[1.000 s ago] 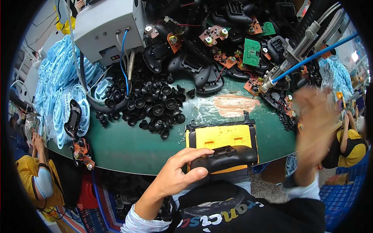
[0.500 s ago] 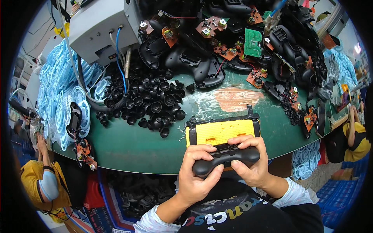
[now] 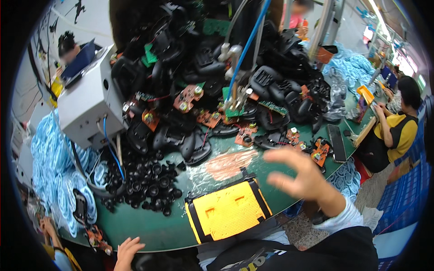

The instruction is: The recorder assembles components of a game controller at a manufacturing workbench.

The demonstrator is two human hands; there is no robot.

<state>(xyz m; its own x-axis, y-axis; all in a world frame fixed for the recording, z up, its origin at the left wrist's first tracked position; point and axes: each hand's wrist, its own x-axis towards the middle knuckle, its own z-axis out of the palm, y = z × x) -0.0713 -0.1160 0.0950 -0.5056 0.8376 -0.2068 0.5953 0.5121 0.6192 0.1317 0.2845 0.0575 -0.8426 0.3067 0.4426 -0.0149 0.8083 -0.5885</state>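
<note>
My right hand (image 3: 300,176) is raised over the right part of the green table, thumb and fingers apart, with nothing in it. Beside it lies a yellow ribbed pad (image 3: 230,210) with black edging at the table's front edge, bare on top. At the lower left, my left hand (image 3: 128,253) is at the table's rim, its fingers stretched out and no object visible in them. A heap of small black thumbstick caps (image 3: 151,185) lies beyond the left hand. The game controller from the earlier frame is in neither hand.
Black controller shells (image 3: 176,140) and orange circuit boards (image 3: 187,97) pile up at the back. Left stand a grey metal box (image 3: 88,106) and bundled light-blue cables (image 3: 52,158). A blue hose (image 3: 247,49) hangs above. A black phone-like slab (image 3: 336,143) lies right, near a co-worker in yellow (image 3: 398,135).
Both hands have let go of the black controller and moved apart, the left toward the lower left, the right up and rightward. The view has shifted, and the pad's top is now uncovered.
</note>
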